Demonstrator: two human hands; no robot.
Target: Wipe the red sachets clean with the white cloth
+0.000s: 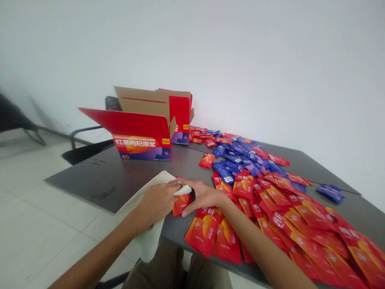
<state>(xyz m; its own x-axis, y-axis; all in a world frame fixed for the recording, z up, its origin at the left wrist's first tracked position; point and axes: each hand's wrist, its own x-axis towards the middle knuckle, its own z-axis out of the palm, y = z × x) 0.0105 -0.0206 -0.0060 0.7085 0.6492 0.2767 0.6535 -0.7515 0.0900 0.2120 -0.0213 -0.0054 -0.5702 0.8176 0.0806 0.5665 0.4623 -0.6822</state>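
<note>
My left hand [158,202] grips a cream cloth [147,241] at the table's near edge, and the cloth hangs down past the edge. My right hand [203,196] lies just to the right, with its fingers and thumb apart around the cloth's pointed corner [184,190]. Below that corner, a small red sachet [180,204] sits partly hidden between my hands. Many more red sachets [303,224] spread across the table to the right, and some lie under my right forearm.
Blue sachets [237,158] lie mixed among the red ones on the dark grey table [120,180]. A red-and-cardboard carton [141,146] with open flaps stands at the back. Black chairs [87,148] stand left of it, above a tiled floor. My trousered legs [156,269] are below the near edge.
</note>
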